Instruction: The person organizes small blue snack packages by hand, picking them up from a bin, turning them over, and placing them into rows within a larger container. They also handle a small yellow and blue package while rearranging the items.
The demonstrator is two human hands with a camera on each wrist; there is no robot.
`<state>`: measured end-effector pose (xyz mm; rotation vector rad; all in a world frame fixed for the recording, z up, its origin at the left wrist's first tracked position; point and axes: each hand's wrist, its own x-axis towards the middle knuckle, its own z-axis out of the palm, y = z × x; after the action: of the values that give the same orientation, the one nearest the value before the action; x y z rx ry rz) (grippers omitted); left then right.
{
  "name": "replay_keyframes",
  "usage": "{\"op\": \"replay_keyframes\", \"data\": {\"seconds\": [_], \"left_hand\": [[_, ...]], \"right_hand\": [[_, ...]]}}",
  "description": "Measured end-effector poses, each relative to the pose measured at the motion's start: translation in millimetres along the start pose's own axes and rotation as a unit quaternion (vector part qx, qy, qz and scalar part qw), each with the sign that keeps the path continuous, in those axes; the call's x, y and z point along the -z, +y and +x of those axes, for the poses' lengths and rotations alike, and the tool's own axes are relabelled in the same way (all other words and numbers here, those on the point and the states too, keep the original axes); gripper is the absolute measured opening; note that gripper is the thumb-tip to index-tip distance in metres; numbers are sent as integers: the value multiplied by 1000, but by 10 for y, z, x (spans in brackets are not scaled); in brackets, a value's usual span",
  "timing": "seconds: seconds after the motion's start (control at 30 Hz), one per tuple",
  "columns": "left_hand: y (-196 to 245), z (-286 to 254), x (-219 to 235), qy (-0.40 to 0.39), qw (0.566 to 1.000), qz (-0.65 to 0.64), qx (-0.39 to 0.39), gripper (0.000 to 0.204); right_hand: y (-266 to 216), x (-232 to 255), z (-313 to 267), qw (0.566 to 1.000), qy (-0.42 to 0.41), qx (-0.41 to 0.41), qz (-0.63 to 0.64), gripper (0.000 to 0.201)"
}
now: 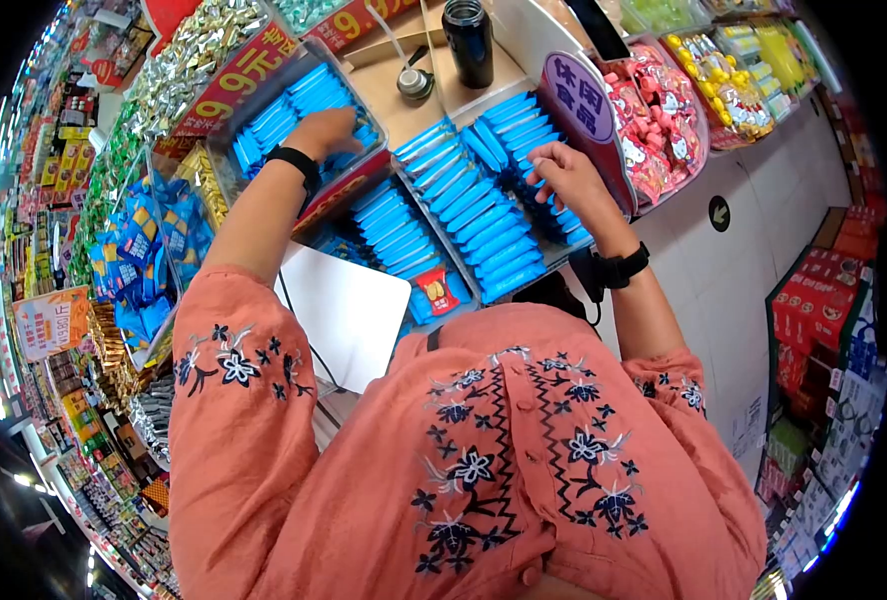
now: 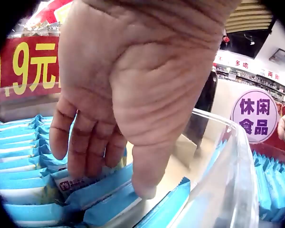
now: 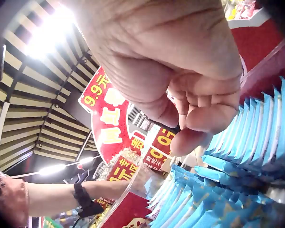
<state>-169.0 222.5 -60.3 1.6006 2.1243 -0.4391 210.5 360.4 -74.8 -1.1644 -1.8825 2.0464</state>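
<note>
In the head view the left hand [image 1: 329,135] was down among blue packets [image 1: 309,95]; the right hand [image 1: 574,185] hung over more, loosely bent, gripping nothing. A red packet [image 1: 437,291] lay behind and between both hands. The left wrist view showed what the head view hid — straight left fingers [image 2: 85,154] and a thumb [image 2: 145,175] touching packets, inside a clear bin [image 2: 247,156]. The packets looked light, soft and slippery, perhaps brittle inside, best pinched by an end seam. Only the right wrist view bared the right palm — no packet in it, others just below.
</note>
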Motion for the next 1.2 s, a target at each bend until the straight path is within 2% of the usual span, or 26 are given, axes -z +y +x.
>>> {"op": "replay_keyframes", "data": {"seconds": [0.27, 0.37, 0.47, 0.57, 0.67, 0.7, 0.73, 0.83, 0.9, 0.97, 1.07, 1.1, 1.17, 1.2], "left_hand": [[72, 74, -118, -16, 994, 105, 11, 38], [-11, 101, -119, -12, 996, 92, -5, 43], [-100, 0, -37, 12, 1000, -3, 14, 43], [-138, -135, 153, 17, 998, -6, 67, 47], [-319, -356, 278, 84, 983, -136, 91, 53], [-320, -462, 352, 112, 974, -172, 95, 53], [-258, -588, 419, 99, 942, -296, 122, 48], [-191, -768, 505, 96, 877, -467, 61, 39], [55, -882, 485, 104, 809, -577, 51, 43], [318, -901, 387, 91, 749, -656, -20, 45], [1042, -1111, 416, 27, 601, -795, -74, 48], [1180, -1081, 356, 28, 631, -771, -85, 48], [1412, -1097, 314, 24, 691, -721, -39, 49], [1485, -1041, 217, 12, 689, -722, -56, 50]], "right_hand": [[89, 46, 27, 1000, -16, -11, -1, 25], [68, 42, 10, 1000, -13, -17, -3, 26], [69, 39, -5, 1000, -13, -23, -7, 27], [85, 42, -14, 1000, -16, -19, -6, 27], [58, 22, -34, 1000, -21, -14, -6, 27], [35, 10, -38, 1000, -21, -13, -6, 27], [5, -2, -47, 1000, -21, -4, -5, 27], [-112, -45, -90, 999, -28, 19, 7, 27], [-209, -83, -97, 998, -50, 34, 28, 30], [-368, -152, -151, 994, -63, 57, 72, 37], [-660, -285, -298, 981, -78, 90, 154, 49], [-731, -324, -338, 974, -83, 102, 184, 53], [-726, -342, -335, 961, -117, 94, 233, 58], [-662, -342, -303, 955, -136, 89, 246, 58]]}}
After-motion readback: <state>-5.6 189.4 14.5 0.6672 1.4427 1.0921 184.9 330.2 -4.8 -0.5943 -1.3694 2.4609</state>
